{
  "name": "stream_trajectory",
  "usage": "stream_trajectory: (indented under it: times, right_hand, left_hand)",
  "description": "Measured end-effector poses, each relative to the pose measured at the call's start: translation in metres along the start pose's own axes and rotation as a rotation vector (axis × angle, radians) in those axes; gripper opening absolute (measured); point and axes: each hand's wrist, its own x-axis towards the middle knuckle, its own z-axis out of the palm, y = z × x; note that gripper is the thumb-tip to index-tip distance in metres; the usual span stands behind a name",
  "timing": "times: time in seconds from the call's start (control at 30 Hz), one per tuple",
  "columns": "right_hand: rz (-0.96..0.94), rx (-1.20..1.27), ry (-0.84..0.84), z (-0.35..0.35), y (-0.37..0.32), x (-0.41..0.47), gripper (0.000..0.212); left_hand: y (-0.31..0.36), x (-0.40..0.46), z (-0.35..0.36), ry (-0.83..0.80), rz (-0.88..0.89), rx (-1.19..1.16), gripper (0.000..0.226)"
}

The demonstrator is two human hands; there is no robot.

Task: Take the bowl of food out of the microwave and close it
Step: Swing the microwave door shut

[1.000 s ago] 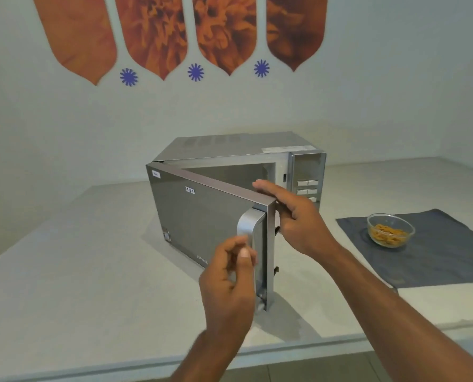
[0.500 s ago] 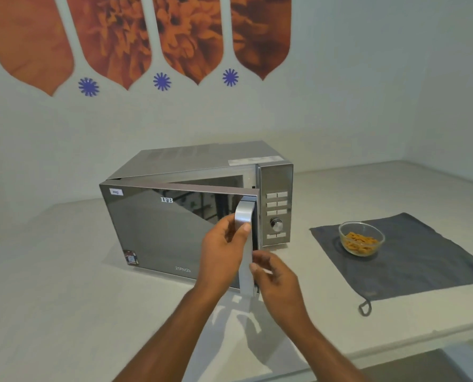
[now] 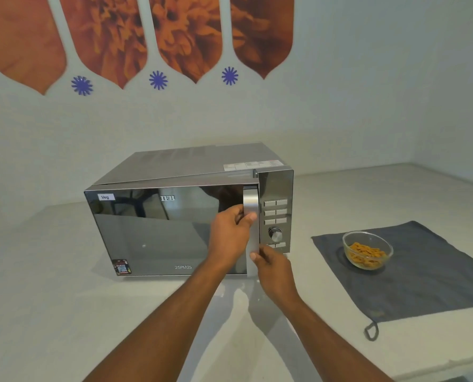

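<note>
microwave (image 3: 191,216): silver, mirrored front, sits mid-counter toward the back wall, control panel on its right side.
door (image 3: 160,230): almost flush with the body; a thin wedge gap shows along the top edge, widest at the handle side.
handle (image 3: 251,227): vertical silver bar at the door's right edge, just beside the control panel (image 3: 276,213).
left hand (image 3: 229,238): wrapped around the handle at mid-height, thumb on its front face, fingers curled behind it. Closed grip on the handle.
right hand (image 3: 275,271): at the lower end of the handle, fingertips touching it. Can't tell if it grips or only presses.
bowl (image 3: 367,253): clear glass, orange food pieces inside, outside the microwave, upright on the grey cloth.
grey cloth (image 3: 422,274): flat on the counter's right part, near the front edge, hanging loop at its front corner.
counter (image 3: 50,312): pale, carries microwave and cloth, well apart from each other.
</note>
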Motion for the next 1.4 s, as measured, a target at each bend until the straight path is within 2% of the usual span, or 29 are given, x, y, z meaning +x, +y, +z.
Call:
stream_trajectory:
  times: [0.27,0.9,1.13,1.27,1.4]
  right_hand:
    - [-0.003,0.009,-0.017,0.001,0.001,0.035,0.022]
    - [0.022,0.024,0.000,0.007,0.007,0.062,0.017]
    - [0.057,0.030,0.032,0.008,0.005,0.059,0.021]
    - [0.029,-0.039,0.056,0.008,0.006,0.049,0.019]
    - [0.048,-0.143,0.071,0.013,0.016,0.027,0.026]
  left_hand:
    - [-0.007,0.029,0.018,0.066,0.010,0.057,0.016]
    - [-0.023,0.055,0.033,0.132,0.018,0.076,0.017]
    - [-0.018,0.047,0.030,0.103,0.012,0.069,0.015]
    - [-0.027,0.029,0.028,0.014,-0.016,0.116,0.024]
    - [-0.058,-0.003,0.022,-0.072,-0.049,0.203,0.024]
